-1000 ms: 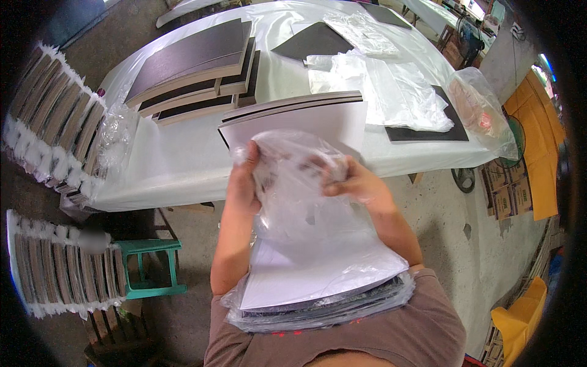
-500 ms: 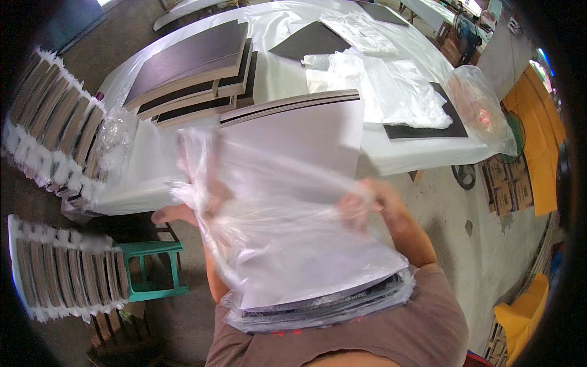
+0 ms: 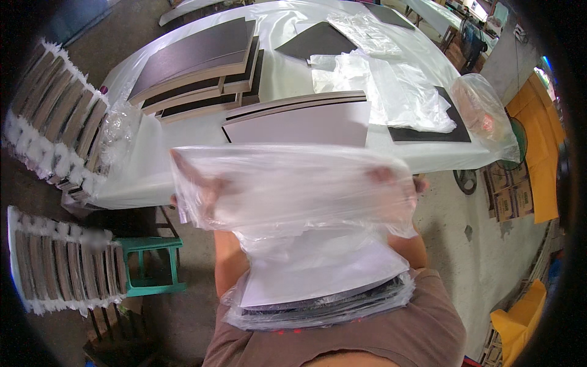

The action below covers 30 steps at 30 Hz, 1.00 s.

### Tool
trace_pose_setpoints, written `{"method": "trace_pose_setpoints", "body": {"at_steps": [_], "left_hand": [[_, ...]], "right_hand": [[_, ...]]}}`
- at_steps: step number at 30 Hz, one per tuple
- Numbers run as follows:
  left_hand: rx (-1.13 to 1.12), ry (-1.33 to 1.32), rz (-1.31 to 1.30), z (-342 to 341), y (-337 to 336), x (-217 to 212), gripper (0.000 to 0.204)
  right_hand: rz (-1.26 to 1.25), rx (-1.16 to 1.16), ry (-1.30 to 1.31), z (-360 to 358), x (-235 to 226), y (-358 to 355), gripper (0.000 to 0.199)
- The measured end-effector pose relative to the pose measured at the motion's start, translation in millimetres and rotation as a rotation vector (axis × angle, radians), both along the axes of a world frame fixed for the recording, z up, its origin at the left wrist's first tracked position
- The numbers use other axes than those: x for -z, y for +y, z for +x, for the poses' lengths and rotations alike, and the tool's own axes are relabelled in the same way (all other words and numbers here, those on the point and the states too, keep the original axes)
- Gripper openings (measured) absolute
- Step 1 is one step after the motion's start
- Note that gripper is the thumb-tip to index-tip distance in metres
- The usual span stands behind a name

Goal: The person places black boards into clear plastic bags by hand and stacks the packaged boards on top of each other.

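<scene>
A clear plastic bag is stretched wide between my two hands, its upper part pulled flat. In its lower part, against my body, sits a stack of flat boards with dark edges and a white face on top. My left hand grips the bag's left side, blurred behind the film. On the other side my right hand holds the bag too, with fingertips showing past its edge. Just beyond the bag, a few white-faced boards lean at the table's near edge.
On the white-covered table lie stacked black boards, loose plastic bags and a dark board. Wrapped stacks stand at the left beside a green stool. Cartons are at the right.
My hands have spread apart, and the bunched top of the bag is now drawn out flat between them. My left hand's gathered hold has opened out; my right hand has moved right and slightly up.
</scene>
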<state>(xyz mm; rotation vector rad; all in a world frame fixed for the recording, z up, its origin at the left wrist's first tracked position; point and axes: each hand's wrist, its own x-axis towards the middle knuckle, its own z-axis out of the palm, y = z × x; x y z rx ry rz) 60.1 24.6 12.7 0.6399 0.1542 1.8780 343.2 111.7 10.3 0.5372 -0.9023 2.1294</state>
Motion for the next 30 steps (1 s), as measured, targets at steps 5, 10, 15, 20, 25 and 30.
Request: {"method": "trace_pose_setpoints", "body": {"at_steps": [5,10,15,20,25,30], "left_hand": [[0.129,0.379,-0.215,-18,-23,11,0.044],[-0.016,0.876,-0.647,-22,-6,-7,0.043],[-1.026,1.451,-0.463,-6,35,-25,0.055],[-1.416,1.564,-0.287,13,55,-25,0.058],[-1.287,1.531,-0.036,-5,31,-7,0.043],[-0.771,1.396,-0.066,-4,14,-41,0.023]], "right_hand": [[0.12,0.356,-0.47,-8,-10,1,0.039],[-0.149,0.438,-0.663,36,-9,31,0.041],[0.297,0.84,-1.233,22,-48,65,0.028],[0.636,1.88,-1.087,-20,-38,85,0.03],[0.638,1.958,-1.025,-19,-10,72,0.033],[0.653,1.898,-1.071,-7,-42,56,0.036]]}}
